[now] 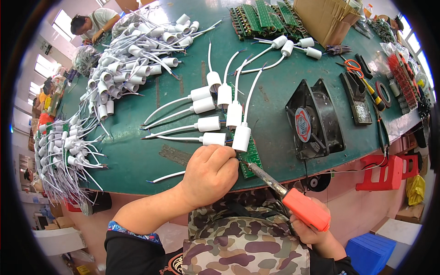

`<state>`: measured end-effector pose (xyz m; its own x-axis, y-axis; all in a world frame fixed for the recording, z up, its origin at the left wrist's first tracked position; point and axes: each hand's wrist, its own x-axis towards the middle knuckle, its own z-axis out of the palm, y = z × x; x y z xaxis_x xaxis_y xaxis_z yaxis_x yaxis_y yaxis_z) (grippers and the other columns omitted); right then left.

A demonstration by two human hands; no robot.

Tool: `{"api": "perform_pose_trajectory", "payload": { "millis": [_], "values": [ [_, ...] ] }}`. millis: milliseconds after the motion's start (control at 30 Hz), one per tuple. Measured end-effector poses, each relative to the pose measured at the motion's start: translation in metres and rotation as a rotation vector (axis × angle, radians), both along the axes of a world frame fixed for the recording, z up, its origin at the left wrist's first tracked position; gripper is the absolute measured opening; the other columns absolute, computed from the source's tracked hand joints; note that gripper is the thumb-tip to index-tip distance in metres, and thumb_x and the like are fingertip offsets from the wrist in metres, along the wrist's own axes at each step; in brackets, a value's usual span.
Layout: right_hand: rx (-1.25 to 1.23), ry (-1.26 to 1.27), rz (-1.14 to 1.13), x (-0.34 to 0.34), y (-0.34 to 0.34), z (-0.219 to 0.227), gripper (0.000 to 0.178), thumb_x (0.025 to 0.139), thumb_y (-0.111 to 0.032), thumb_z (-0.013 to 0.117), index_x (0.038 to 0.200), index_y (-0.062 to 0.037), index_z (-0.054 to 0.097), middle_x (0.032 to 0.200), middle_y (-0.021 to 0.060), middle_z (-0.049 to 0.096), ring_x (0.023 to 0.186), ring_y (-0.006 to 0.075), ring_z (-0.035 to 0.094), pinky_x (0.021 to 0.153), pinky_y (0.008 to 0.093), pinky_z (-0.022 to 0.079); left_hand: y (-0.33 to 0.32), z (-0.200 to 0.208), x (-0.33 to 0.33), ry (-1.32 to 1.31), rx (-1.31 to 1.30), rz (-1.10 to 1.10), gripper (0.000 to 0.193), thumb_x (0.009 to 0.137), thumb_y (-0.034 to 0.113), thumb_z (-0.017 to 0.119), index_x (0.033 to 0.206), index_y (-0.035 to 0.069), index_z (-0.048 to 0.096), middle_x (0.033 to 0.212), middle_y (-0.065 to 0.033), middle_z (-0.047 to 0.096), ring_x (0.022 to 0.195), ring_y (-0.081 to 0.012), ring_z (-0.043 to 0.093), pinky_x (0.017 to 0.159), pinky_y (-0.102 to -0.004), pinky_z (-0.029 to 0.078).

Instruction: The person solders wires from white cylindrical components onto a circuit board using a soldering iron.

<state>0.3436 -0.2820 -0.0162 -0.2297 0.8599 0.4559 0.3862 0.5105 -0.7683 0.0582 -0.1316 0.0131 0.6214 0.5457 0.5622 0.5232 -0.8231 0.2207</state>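
Observation:
My left hand [208, 176] is closed at the near edge of a green circuit board [251, 160]. From under it, a white cable [167, 177] runs out to the left; the lamp socket on that cable is hidden by my fingers. In my right hand [306, 233] is a soldering iron [305, 208] with a red handle. Its tip meets the board just right of my left fingertips. Several white lamp sockets [242, 137] lie in two rows along the board, their cables spreading left and away from me.
A black fan [314, 121] stands right of the board. Heaped cabled sockets [137, 68] cover the table's left side. Boards [266, 18] and a cardboard box [327, 20] sit at the back. Orange-handled scissors [354, 66] and pliers [381, 130] lie at right. Another person [98, 23] works far left.

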Motion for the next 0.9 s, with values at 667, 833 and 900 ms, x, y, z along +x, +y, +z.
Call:
{"api": "perform_pose_trajectory", "payload": {
  "millis": [667, 833, 900],
  "values": [
    [-0.272, 0.104, -0.203, -0.001, -0.026, 0.01, 0.018, 0.084, -0.012, 0.072, 0.099, -0.0026, 0.07, 0.085, 0.0075, 0.072, 0.073, 0.0307, 0.069, 0.066, 0.0396, 0.056, -0.001, 0.0, 0.0, 0.002, 0.0, 0.005, 0.02, 0.067, 0.0, 0.075, 0.083, 0.003, 0.064, 0.094, -0.0074, 0.062, 0.079, -0.0276, 0.062, 0.069, -0.0397, 0.049],
    [-0.348, 0.156, -0.189, -0.002, -0.023, 0.017, 0.008, 0.087, -0.014, 0.069, 0.087, -0.0058, 0.072, 0.079, 0.0043, 0.072, 0.074, 0.0304, 0.07, 0.068, 0.0402, 0.056, 0.0, -0.001, -0.002, 0.005, -0.007, -0.001, 0.02, 0.066, 0.001, 0.076, 0.083, 0.004, 0.064, 0.096, -0.0078, 0.061, 0.082, -0.0278, 0.063, 0.072, -0.0399, 0.05],
    [-0.363, 0.172, -0.21, -0.001, -0.023, 0.018, 0.008, 0.086, -0.014, 0.069, 0.089, -0.0073, 0.072, 0.08, 0.0039, 0.073, 0.074, 0.0303, 0.07, 0.068, 0.0402, 0.056, 0.001, -0.001, -0.004, 0.014, -0.012, -0.007, 0.023, 0.067, 0.002, 0.076, 0.087, 0.003, 0.065, 0.097, -0.0081, 0.062, 0.085, -0.0284, 0.064, 0.073, -0.0402, 0.05]
  ]
}}
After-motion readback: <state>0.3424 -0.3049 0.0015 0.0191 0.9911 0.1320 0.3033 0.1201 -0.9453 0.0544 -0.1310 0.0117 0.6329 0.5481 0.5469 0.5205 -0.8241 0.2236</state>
